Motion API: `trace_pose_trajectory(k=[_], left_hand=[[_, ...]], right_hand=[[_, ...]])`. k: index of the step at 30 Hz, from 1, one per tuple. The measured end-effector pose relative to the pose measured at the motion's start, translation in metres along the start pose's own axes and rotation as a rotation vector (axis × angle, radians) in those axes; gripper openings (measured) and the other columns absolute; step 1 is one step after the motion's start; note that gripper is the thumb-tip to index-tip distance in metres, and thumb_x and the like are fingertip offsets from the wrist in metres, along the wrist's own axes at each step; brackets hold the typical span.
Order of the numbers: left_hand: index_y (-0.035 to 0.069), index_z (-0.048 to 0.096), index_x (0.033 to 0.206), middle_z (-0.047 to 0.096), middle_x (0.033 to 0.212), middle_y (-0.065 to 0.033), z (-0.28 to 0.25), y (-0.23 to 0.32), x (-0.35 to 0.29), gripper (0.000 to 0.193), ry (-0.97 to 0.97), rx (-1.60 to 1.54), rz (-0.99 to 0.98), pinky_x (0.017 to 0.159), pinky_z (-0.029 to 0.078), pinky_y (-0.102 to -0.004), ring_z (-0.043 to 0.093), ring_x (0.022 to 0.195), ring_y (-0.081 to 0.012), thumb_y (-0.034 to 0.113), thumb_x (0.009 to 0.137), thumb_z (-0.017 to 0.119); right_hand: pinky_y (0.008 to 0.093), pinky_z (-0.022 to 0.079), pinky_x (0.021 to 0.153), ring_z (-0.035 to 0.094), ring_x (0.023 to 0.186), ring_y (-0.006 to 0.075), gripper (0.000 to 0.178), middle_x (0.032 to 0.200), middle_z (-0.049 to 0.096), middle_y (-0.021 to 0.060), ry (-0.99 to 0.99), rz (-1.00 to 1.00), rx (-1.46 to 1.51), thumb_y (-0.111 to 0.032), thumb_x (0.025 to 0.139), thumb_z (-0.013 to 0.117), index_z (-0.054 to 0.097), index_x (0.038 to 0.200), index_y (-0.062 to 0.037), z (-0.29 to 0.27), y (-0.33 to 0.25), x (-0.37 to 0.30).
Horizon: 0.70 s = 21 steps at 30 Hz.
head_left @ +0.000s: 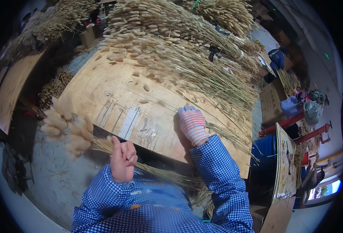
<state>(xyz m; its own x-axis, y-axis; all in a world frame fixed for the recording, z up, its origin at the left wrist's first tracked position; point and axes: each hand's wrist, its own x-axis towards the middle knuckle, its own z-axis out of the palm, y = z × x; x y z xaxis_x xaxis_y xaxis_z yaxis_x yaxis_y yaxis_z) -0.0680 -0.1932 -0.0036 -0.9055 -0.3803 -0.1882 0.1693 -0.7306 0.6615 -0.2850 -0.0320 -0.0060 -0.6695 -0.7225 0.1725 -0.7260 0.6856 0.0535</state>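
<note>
At the left, just off the near edge of the wooden tabletop (88,93), a bunch of dried grass (79,134) fans out its fluffy heads, its stems running through the bare left hand (123,158), whose fingers curl closed around them with the thumb raised. Next along, a pale marked strip (130,122) lies on the wood. Farther right, the gloved right hand (193,125) rests low, palm down, beside thin loose stalks (226,135), and beyond it a thick heap of dried grass (195,66) spreads across the far side. The step in hand looks like gathering stalks into the held bunch; the next move probably calls for a light pinch on few stems, with the left grip kept snug. The right fingertips face away, so whether they pinch a stem I cannot tell. The bunch's heads are blurred, and its stem ends get lost near the checked sleeve (218,163).
</note>
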Motion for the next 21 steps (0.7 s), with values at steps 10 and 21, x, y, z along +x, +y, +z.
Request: trace_pose_trajectory(k=[10,21], left_hand=[[0.012,0.033,0.061,0.038,0.061,-0.0019,-0.002,-0.007,0.007,0.057,-0.017,-0.029,0.002,0.042,0.02,-0.0215,0.021,0.046,-0.0069,0.051,0.102,0.024],[0.011,0.036,0.061,0.037,0.058,-0.0011,0.007,-0.007,0.005,0.057,0.037,-0.037,0.01,0.039,0.02,-0.02,0.021,0.042,-0.0064,0.047,0.103,0.025]], right_hand=[[0.031,0.051,0.069,0.064,0.075,0.0247,0.014,0.081,0.066,0.0133,0.159,0.083,0.676,-0.007,0.081,0.065,0.066,0.095,-0.0036,-0.028,-0.001,-0.018],[0.0239,0.05,0.071,0.061,0.076,0.0097,0.015,0.081,0.068,0.0063,0.084,0.233,1.046,-0.005,0.086,0.063,0.067,0.099,0.001,-0.015,0.002,-0.013]])
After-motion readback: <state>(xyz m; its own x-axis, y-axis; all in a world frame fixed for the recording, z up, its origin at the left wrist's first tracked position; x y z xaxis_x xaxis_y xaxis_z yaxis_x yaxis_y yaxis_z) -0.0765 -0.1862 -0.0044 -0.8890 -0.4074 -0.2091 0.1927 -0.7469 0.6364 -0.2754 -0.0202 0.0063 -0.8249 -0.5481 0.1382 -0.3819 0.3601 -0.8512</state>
